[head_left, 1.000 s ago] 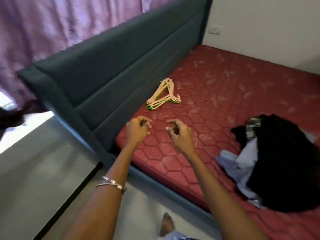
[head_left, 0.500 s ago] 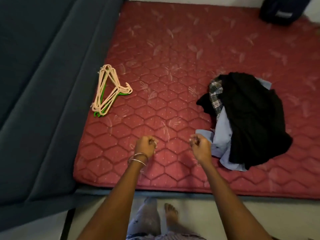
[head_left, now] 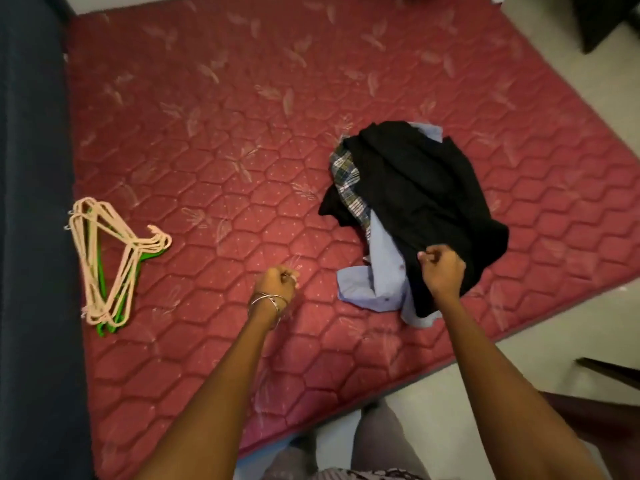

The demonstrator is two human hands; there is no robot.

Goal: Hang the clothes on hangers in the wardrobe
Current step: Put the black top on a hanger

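Near edge, 6 o'clock: person's legs and feet on the pale floor [head_left: 540, 344], both arms reaching over the red quilted mattress [head_left: 214, 140].

Left hand [head_left: 277, 284], bangles on wrist, hangs over bare mattress, fingers curled into a loose fist, nothing held that I can see.

Right hand [head_left: 441, 270] at 4 o'clock sits on the near edge of the black garment [head_left: 422, 202]. Fingers curled, but can't tell whether the grip actually has cloth pinched or just rests on it.

Pile of clothes: black garment on top, light blue shirt [head_left: 377, 282] under it, plaid shirt [head_left: 348, 181] poking out at the 10 o'clock side.

Stack of pink and green plastic hangers [head_left: 110, 261] at 9 o'clock, just beside the dark grey padded headboard [head_left: 31, 237], well apart from the pile.

Risks: lifting the black piece likely drags the blue shirt along, since they overlap. Hangers are nested, so pulling one may bring several. Wardrobe not in view.
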